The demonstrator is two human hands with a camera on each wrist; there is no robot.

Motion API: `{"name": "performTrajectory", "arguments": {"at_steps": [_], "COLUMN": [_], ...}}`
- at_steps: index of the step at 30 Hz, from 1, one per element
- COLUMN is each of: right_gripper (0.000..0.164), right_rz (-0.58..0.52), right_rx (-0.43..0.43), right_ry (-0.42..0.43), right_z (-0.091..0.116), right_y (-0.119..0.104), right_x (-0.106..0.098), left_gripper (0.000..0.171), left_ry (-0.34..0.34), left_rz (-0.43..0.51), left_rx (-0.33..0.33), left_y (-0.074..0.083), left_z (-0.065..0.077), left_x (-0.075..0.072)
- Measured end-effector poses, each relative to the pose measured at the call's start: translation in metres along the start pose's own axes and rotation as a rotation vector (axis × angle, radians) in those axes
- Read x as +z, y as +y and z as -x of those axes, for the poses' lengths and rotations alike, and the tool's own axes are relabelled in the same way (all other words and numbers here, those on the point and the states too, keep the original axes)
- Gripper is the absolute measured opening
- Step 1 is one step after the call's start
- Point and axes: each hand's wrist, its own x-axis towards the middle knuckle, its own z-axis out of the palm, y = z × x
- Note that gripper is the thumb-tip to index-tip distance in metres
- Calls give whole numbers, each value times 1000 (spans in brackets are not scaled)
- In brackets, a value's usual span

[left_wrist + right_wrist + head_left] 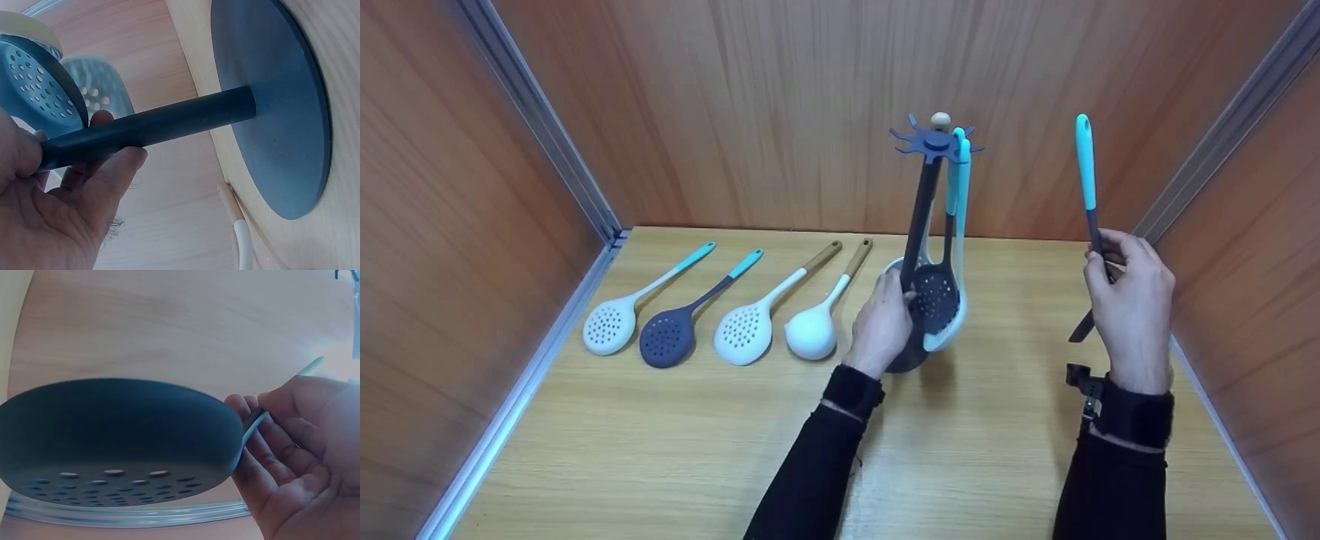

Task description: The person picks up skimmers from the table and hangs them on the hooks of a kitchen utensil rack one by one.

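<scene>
My left hand (881,322) grips the dark post (924,210) of a utensil stand with a hooked top and a round base (275,112). From its hooks hang a dark slotted spoon (936,296) and a white utensil (952,334) with a turquoise handle, partly hidden; another pale perforated head (95,84) shows in the left wrist view. To the right, my right hand (1132,300) pinches a dark skimmer (118,427) by its shaft, turquoise handle up. In the right wrist view its deep perforated head fills the left side; in the head view it appears edge-on.
Left of the stand lie a white skimmer (611,326) and a dark skimmer (667,337) with turquoise handles, then a white skimmer (744,334) and a white ladle (811,331) with wooden handles. Wooden panels (780,112) with metal edging enclose the table (960,465) at the back and sides.
</scene>
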Motion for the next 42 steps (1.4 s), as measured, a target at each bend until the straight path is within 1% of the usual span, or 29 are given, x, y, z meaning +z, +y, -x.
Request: {"name": "performTrajectory", "arguments": {"at_steps": [5, 12, 21, 30, 35, 39, 42], "right_gripper": [34, 33, 31, 28, 27, 28, 26], "right_rz": [-13, -59, -50, -45, -47, -64, -90], "right_rx": [-14, -67, -103, -158, -195, -236, -261], "right_ry": [-2, -5, -58, -97, -111, -118, -120], "right_z": [4, 10, 20, 31, 36, 39, 41], "right_y": [-7, -17, -30, -45, -51, -54, -56], "right_x": [0, 1, -3, -6, -6, -4, -2], "left_gripper": [27, 25, 24, 24, 25, 26, 28], "left_ry": [-6, -2, -11, -3, -17, -29, -16], "left_rz": [10, 7, 11, 20, 16, 16, 7], "left_rx": [-5, 4, -6, 4, -11, -21, -11], "left_y": [0, 1, 2, 1, 0, 0, -1], "left_z": [-1, 0, -1, -1, -2, -2, -1], "left_x": [-1, -1, -2, -2, -1, 0, 0]}}
